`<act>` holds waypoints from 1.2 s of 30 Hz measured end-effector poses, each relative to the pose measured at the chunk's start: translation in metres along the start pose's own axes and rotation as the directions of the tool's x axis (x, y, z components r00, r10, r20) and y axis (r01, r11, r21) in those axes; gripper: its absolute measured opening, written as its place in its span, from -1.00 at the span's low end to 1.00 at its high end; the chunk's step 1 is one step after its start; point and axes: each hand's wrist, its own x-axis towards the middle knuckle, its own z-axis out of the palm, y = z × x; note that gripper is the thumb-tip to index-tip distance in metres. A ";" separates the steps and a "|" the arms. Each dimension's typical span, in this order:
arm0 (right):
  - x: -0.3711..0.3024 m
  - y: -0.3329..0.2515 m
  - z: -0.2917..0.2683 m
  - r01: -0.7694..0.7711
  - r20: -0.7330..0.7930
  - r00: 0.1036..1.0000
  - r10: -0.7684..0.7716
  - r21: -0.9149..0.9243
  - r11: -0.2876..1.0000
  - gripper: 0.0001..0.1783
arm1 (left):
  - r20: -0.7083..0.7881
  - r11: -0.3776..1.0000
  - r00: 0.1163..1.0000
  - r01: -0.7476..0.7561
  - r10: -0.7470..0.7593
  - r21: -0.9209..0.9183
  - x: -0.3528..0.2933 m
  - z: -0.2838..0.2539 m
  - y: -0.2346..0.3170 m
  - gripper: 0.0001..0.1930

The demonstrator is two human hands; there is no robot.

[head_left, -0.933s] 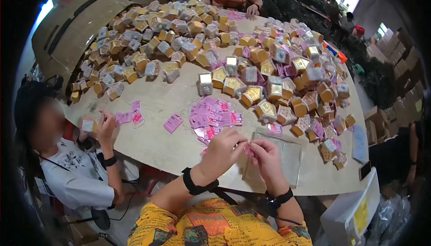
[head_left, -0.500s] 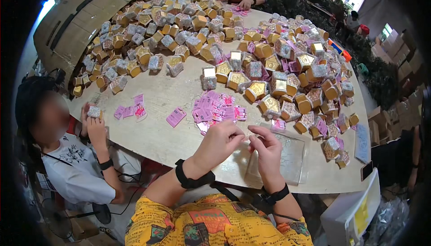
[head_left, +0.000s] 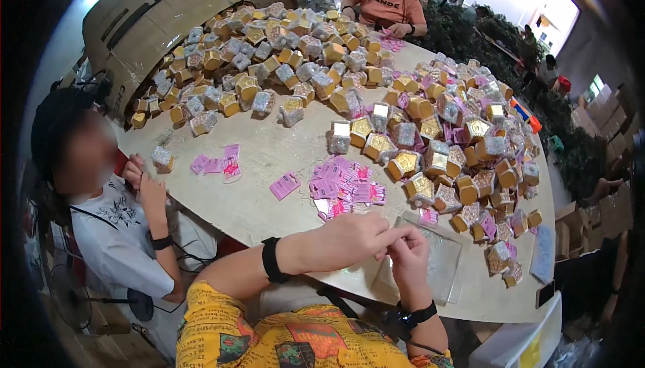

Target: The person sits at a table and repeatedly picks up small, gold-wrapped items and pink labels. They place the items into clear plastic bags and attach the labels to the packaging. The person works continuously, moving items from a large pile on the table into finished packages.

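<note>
Over the near edge of the table, my left hand (head_left: 339,242) and my right hand (head_left: 408,257) meet with their fingertips together. Both are closed in a pinch; whatever lies between the fingers is too small or hidden to make out. Partly under my right hand is a shallow clear plastic tray (head_left: 454,275) with fine, thin strands in it. Just beyond my left hand lies a loose pile of pink printed tags (head_left: 341,178), with one separate pink tag (head_left: 285,186) to its left.
Small gold ornaments with glittery white sides form a heap (head_left: 269,49) at the back left and another heap (head_left: 463,150) on the right, mixed with pink tags. Co-workers sit at the left (head_left: 117,234) and far side (head_left: 390,5). A phone (head_left: 545,293) lies at the right edge.
My hands, apart before, have come together at the fingertips, the left reaching right. The view has shifted. The left co-worker's ornament now rests on the table, out of their hands.
</note>
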 end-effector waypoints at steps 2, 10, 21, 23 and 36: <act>-0.002 -0.001 -0.003 0.000 0.014 1.000 0.000 -0.050 0.999 -0.96 | -0.038 0.970 0.987 -0.149 0.159 0.192 0.003 0.001 -0.005 -0.62; -0.011 -0.011 -0.006 0.009 0.009 1.000 -0.007 -0.253 0.967 -0.98 | 0.007 0.894 0.970 -0.228 0.244 0.385 0.010 0.006 -0.006 -0.89; -0.011 -0.021 0.000 0.566 0.613 0.678 -0.407 -0.788 -0.244 -0.74 | 0.473 0.487 0.774 0.633 -0.421 -0.601 0.018 0.023 -0.051 -0.84; -0.010 -0.020 0.002 0.552 0.604 0.704 -0.375 -0.797 -0.247 -0.76 | 0.559 0.473 0.747 0.662 -0.358 -0.581 0.021 0.026 -0.068 -0.83; -0.010 -0.026 -0.007 0.489 0.436 0.791 -0.430 -0.872 0.015 -0.78 | -0.332 0.536 0.586 0.810 -0.739 0.239 0.051 0.013 -0.227 -0.57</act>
